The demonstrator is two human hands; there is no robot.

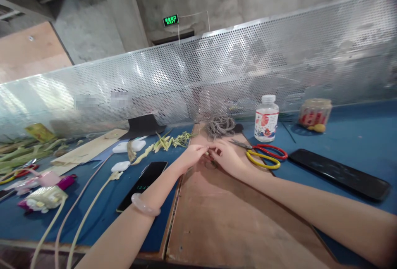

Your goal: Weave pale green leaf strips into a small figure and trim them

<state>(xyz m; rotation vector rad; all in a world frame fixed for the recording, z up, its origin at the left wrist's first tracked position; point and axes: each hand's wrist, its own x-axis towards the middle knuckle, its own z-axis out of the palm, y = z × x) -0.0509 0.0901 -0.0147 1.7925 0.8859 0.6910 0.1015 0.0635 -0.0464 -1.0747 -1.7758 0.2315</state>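
Note:
Over the brown wooden board (pixel 211 215), my left hand (pixel 194 155) and my right hand (pixel 226 158) meet at the fingertips. Both are closed in a pinch, and whatever lies between the fingers is too small and blurred to make out. A pale bangle (pixel 145 205) circles my left wrist. Just beyond the hands sits a loose bundle of grey cord (pixel 221 126). Scissors (pixel 263 156) with one red and one yellow handle loop lie right of my right hand, their blades toward it.
Right of the board stand a white-capped bottle (pixel 266 121), a jar (pixel 315 114) and a flat black slab (pixel 339 174). Leftward lie a phone (pixel 147 184), white charging cases (pixel 120 166) with cables, yellow-green braided strips (pixel 164 141) and husk-like leaves (pixel 25 155). A perforated metal screen (pixel 167 79) rises behind.

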